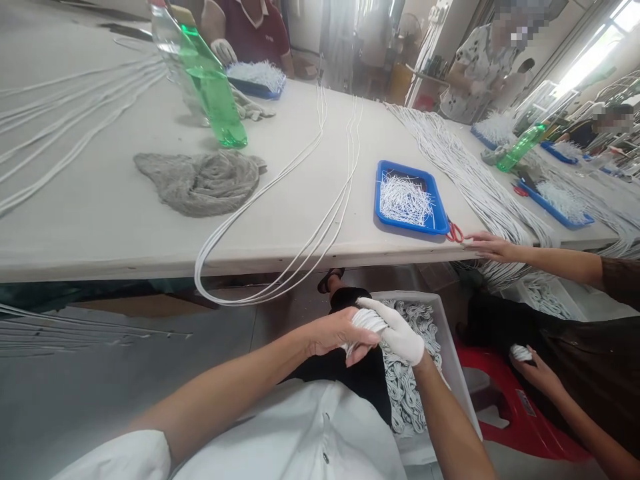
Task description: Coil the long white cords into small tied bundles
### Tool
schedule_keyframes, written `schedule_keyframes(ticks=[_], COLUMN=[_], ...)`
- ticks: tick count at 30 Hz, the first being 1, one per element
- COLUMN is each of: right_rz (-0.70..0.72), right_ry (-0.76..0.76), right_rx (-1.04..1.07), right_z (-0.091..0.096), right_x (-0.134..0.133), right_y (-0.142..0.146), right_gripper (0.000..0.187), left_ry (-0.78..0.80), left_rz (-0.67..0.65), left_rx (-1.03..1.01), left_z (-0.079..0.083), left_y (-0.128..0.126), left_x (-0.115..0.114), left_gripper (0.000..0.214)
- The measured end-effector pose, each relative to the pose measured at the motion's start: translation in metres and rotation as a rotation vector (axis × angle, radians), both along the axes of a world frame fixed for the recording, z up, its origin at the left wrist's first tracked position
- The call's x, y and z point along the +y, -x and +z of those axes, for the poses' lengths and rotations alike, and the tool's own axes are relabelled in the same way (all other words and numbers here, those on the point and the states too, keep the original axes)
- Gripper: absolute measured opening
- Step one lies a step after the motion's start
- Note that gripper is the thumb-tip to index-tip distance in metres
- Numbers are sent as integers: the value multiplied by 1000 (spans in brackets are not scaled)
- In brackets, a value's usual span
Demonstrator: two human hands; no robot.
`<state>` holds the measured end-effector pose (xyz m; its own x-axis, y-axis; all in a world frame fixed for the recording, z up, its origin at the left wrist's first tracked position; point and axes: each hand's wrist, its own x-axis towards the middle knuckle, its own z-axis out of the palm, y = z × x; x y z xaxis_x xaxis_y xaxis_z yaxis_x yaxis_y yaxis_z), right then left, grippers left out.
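Observation:
Low in front of my body, my left hand (345, 333) is bare and wrapped round a coiled bundle of white cord (367, 321). My right hand (400, 333), in a white glove, presses against the far side of the same bundle, its fingers closed on it. Both hands meet above my lap, beside a white bin (453, 360) filled with many coiled cord bundles (406, 393). Beyond my hands, long loops of white cord (200, 267) hang over the table's front edge.
The white table (165, 233) carries a grey cloth (205, 183), a green bottle (215, 93), a blue tray (437, 200) of short white pieces and red-handled scissors (454, 233). To the right, a co-worker's hand (493, 247) rests at the table edge near a red stool (500, 380).

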<state>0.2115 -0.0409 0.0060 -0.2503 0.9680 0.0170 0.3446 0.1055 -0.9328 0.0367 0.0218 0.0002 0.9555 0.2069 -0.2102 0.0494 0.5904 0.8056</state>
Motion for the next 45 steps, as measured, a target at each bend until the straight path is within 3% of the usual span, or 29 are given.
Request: schedule_keyframes(ticks=[4,9,11,14,16,19,23,27,31,36,40,45], right_rz=[-344,-560,-525,-381,-343,-346,-380,-461,-469,-490,-508,-493], right_ry=[91,-36,-98,-76,-77,-106,-6,-46,-9,-31,46,11], right_rx=[206,349,296,261,213,119,130,47,112,121,213,125], right_z=[-7,-3,-1,0,0,1,1,4,6,4,-4,-3], right_x=[3,3,5,11,13,12,7,3,2,3,6,1], right_y=[12,31,32,33,35,41,46,47,50,60,61,61], right_gripper=[39,43,43,37,33,36,31,27,27,30,32,34], left_ry=[0,-65,-29,65,76,104,173,155,212,209,278,264], left_rz=[320,324,282,160,181,276,183,288,202,252,254,235], left_rx=[-27,-44,-104,-216,-205,-156,-175,-156,-203,-198,-193,-199], left_z=[-9,-18,-17,-17,-19,-25,-27,-24,-27,-33,-29,-25], left_y=[3,8,9,9,10,12,14,13,13,15,17,21], left_x=[-3,-19,-24,-27,-27,-28,-31,-32,-37,-43,-49,-45], left_gripper=[18,25,26,36,36,34,38,35,37,37,39,44])
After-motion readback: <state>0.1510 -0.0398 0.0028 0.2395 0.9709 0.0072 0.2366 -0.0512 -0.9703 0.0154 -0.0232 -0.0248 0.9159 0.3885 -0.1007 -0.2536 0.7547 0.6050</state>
